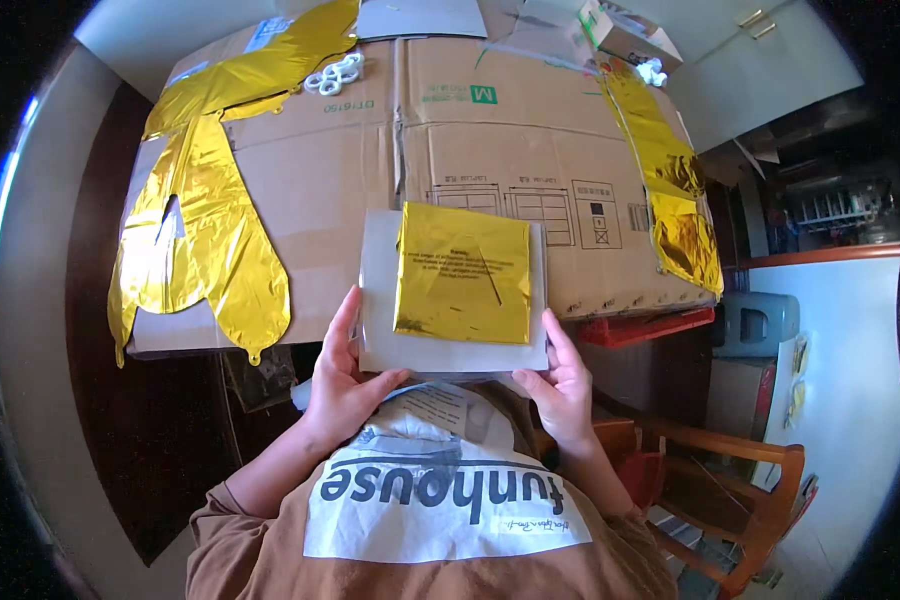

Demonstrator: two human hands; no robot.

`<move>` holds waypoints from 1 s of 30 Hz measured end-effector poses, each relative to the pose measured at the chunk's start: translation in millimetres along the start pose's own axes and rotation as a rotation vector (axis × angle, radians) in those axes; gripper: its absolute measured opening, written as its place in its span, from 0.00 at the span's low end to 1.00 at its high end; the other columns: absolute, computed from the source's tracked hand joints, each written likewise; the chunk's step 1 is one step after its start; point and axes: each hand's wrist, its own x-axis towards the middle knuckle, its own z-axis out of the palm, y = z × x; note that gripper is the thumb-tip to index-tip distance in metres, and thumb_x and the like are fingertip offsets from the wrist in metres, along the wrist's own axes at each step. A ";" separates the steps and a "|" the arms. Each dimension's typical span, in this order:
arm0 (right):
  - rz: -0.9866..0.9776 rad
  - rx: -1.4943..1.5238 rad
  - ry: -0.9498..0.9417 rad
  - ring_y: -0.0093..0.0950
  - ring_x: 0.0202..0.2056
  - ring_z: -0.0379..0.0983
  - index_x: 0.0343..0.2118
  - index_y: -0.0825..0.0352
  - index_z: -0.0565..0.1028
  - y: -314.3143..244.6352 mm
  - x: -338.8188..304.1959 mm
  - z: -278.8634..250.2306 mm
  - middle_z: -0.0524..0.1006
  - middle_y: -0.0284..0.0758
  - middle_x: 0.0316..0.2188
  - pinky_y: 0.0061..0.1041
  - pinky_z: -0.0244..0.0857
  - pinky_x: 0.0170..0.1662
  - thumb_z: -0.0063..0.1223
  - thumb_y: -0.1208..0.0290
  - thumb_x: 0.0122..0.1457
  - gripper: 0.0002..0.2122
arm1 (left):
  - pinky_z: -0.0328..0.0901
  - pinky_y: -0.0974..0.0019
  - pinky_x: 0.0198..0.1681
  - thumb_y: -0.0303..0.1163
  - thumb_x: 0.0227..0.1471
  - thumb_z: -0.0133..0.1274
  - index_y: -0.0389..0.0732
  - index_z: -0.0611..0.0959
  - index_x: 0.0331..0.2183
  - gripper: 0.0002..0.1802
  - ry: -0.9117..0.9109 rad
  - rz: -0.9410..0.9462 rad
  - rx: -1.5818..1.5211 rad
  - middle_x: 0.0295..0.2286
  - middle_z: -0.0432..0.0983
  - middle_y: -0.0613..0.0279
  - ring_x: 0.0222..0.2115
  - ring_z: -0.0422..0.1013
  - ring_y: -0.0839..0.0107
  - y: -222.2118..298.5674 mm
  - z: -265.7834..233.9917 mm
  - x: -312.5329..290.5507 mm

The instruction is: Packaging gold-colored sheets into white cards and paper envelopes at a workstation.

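Observation:
Between my two hands is a pale grey rectangular sheet or board (380,345), held at its left and right edges over the near side of the table. A folded gold foil piece (462,275) with small dark print lies on top of it. My left hand (348,375) grips the board's lower left, thumb on the near edge and fingers along the side. On the lower right, my right hand (562,385) holds it the same way. To the left, a flat gold foil balloon (215,240) hangs partly over the cardboard's near edge.
Flattened brown cardboard (310,190) covers the table. White rings (335,75) and more gold foil (260,70) lie at the far left. Gold foil (670,180) runs along the right edge, near a small box (625,35). A wooden chair (740,450) stands at my right.

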 end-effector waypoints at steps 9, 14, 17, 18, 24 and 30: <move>-0.111 -0.316 0.170 0.21 0.39 0.78 0.63 0.72 0.62 20.1 -0.4 -3.1 0.81 0.40 0.40 0.21 0.73 0.43 0.60 0.84 0.57 0.30 | 0.71 0.62 0.51 0.17 0.50 0.59 0.40 0.44 0.69 0.54 0.051 0.020 0.364 0.51 0.73 0.45 0.47 0.76 0.62 -1.1 9.1 0.3; -0.141 -0.464 0.102 0.21 0.39 0.78 0.61 0.71 0.64 19.3 8.4 -13.8 0.78 0.39 0.43 0.22 0.73 0.43 0.62 0.84 0.55 0.30 | 0.71 0.60 0.48 0.22 0.49 0.60 0.38 0.50 0.68 0.51 0.050 -0.098 0.601 0.48 0.74 0.41 0.46 0.76 0.59 24.7 15.1 4.2; -0.087 -0.427 0.109 0.20 0.40 0.77 0.60 0.70 0.68 13.1 12.3 -12.7 0.77 0.36 0.44 0.21 0.72 0.43 0.61 0.84 0.55 0.27 | 0.70 0.60 0.52 0.19 0.50 0.57 0.35 0.54 0.66 0.46 0.032 -0.126 0.519 0.54 0.71 0.44 0.49 0.74 0.65 33.0 19.3 5.1; -0.072 -0.393 0.110 0.20 0.40 0.76 0.60 0.70 0.68 13.3 13.1 -13.0 0.77 0.35 0.44 0.21 0.72 0.44 0.60 0.84 0.55 0.27 | 0.70 0.61 0.51 0.19 0.51 0.56 0.35 0.55 0.66 0.45 0.032 -0.118 0.460 0.54 0.71 0.45 0.48 0.74 0.66 28.7 16.1 5.6; 0.036 -0.113 0.124 0.16 0.39 0.74 0.60 0.70 0.69 4.7 18.0 -9.4 0.78 0.32 0.43 0.18 0.70 0.42 0.59 0.85 0.56 0.27 | 0.69 0.65 0.51 0.18 0.53 0.56 0.37 0.58 0.66 0.42 0.078 -0.150 0.388 0.52 0.73 0.49 0.47 0.73 0.70 35.6 17.1 12.3; -0.079 -0.466 0.129 0.20 0.38 0.77 0.58 0.69 0.71 2.5 17.8 -13.4 0.79 0.36 0.43 0.20 0.71 0.41 0.61 0.84 0.54 0.26 | 0.72 0.63 0.31 0.30 0.51 0.63 0.44 0.60 0.66 0.45 0.076 0.002 0.697 0.29 0.81 0.51 0.26 0.79 0.63 15.1 6.8 10.6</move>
